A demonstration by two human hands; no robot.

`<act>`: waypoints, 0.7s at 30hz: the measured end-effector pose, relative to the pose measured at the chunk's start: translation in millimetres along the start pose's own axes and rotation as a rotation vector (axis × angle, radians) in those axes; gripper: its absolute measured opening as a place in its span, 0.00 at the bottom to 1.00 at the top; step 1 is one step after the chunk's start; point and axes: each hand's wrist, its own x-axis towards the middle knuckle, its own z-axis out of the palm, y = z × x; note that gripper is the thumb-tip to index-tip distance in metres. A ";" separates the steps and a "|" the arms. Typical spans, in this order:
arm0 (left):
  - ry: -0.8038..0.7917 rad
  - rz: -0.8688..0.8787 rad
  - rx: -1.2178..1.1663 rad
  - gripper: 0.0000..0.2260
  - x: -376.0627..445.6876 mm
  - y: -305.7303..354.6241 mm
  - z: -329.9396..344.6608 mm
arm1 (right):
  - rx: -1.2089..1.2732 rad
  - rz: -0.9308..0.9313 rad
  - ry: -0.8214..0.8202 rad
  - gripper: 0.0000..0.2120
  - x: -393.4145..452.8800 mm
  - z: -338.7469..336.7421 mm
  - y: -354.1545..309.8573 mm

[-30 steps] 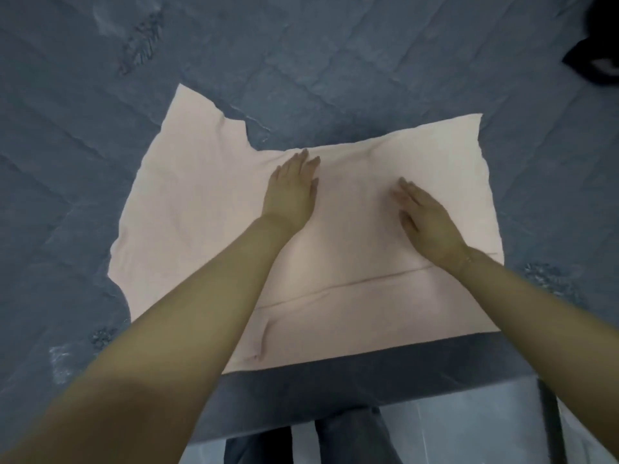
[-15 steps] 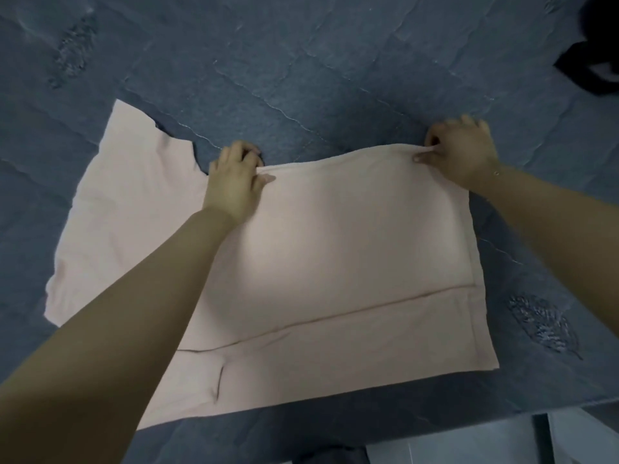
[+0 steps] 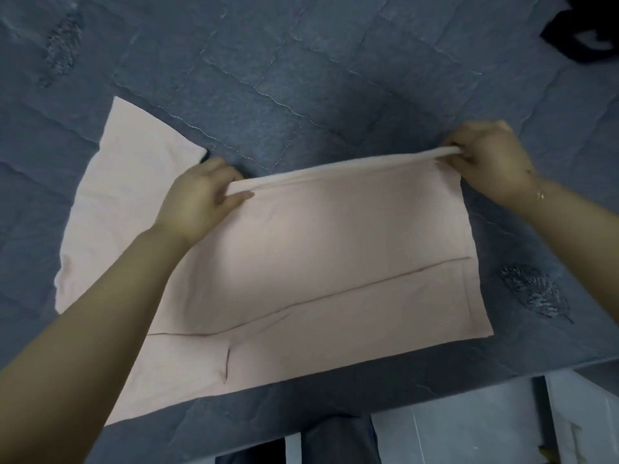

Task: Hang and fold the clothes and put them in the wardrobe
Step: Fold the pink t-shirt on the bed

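- No readable text, labels, brands or numbers anywhere that I can spot, tbh.
- The pale pink garment (image 3: 335, 256) is plain, with no print or tag showing.
- The blue quilt (image 3: 301, 78) only has stitched leaf-like motifs, no letters.

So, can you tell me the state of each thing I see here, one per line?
Pink garment: spread flat on quilt, far edge lifted.
Left hand: gripping the far edge.
Right hand: gripping the far edge.
Blue quilt: spread out, wrinkled.
Black item: lying at the far right corner.
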 end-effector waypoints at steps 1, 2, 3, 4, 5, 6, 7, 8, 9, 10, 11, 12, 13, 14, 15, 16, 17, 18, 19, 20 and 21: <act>0.016 0.057 -0.002 0.06 -12.1 6.8 -3.2 | 0.008 0.010 0.028 0.04 -17.8 -3.3 -3.1; 0.028 0.115 0.005 0.06 -24.2 13.6 -5.0 | 0.023 0.023 0.050 0.04 -36.5 -5.2 -6.7; 0.034 0.157 0.005 0.07 -36.4 20.1 -4.8 | 0.043 0.038 0.064 0.04 -55.2 -5.6 -11.0; 0.026 0.177 -0.001 0.07 -48.2 26.2 -3.2 | 0.062 0.053 0.070 0.04 -73.8 -3.8 -15.2; 0.007 0.183 -0.008 0.08 -59.5 31.4 0.1 | 0.071 0.067 0.064 0.04 -91.3 -0.2 -19.1; -0.018 0.181 -0.015 0.09 -70.5 35.9 4.8 | 0.070 0.083 0.055 0.05 -107.9 5.6 -22.3; -0.044 0.174 -0.018 0.09 -81.2 39.6 10.9 | 0.064 0.101 0.044 0.08 -122.6 12.4 -24.9; -0.073 0.167 -0.017 0.10 -91.4 42.9 17.6 | 0.061 0.120 0.032 0.11 -136.0 19.8 -27.3; -0.101 0.161 -0.015 0.10 -100.8 45.3 24.5 | 0.064 0.141 0.026 0.12 -147.8 26.8 -29.4; -0.130 0.154 -0.016 0.10 -109.3 47.1 31.3 | 0.067 0.161 0.022 0.12 -158.1 33.2 -31.4; -0.154 0.143 -0.017 0.09 -116.9 48.2 37.5 | 0.064 0.181 0.017 0.12 -166.7 38.4 -33.2; -0.172 0.127 -0.016 0.08 -123.7 49.3 42.8 | 0.056 0.202 0.010 0.12 -174.3 43.2 -34.1; -0.181 0.109 -0.013 0.07 -130.2 50.2 47.5 | 0.045 0.221 0.003 0.12 -180.8 47.0 -34.6; -0.188 0.093 -0.012 0.07 -135.4 51.6 51.3 | 0.033 0.236 -0.002 0.12 -186.3 50.1 -35.1; -0.196 0.086 -0.009 0.07 -140.0 52.9 55.0 | 0.022 0.251 -0.003 0.12 -191.1 52.4 -35.8; -0.207 0.091 -0.003 0.07 -143.3 54.9 58.4 | 0.010 0.268 0.002 0.12 -195.2 54.7 -36.6; -0.217 0.106 0.003 0.07 -146.1 56.8 61.9 | 0.002 0.283 0.014 0.13 -198.7 56.6 -37.3; -0.231 0.121 0.007 0.08 -148.3 59.1 65.0 | -0.004 0.291 0.028 0.14 -201.6 58.8 -38.1; -0.243 0.134 0.008 0.09 -150.0 61.1 68.0 | -0.013 0.291 0.039 0.14 -204.4 60.8 -39.2; -0.252 0.140 0.009 0.10 -151.6 63.2 70.1 | -0.023 0.290 0.043 0.14 -206.9 62.8 -40.3; -0.257 0.142 0.014 0.11 -153.1 64.2 71.7 | -0.030 0.297 0.048 0.14 -209.7 64.6 -41.6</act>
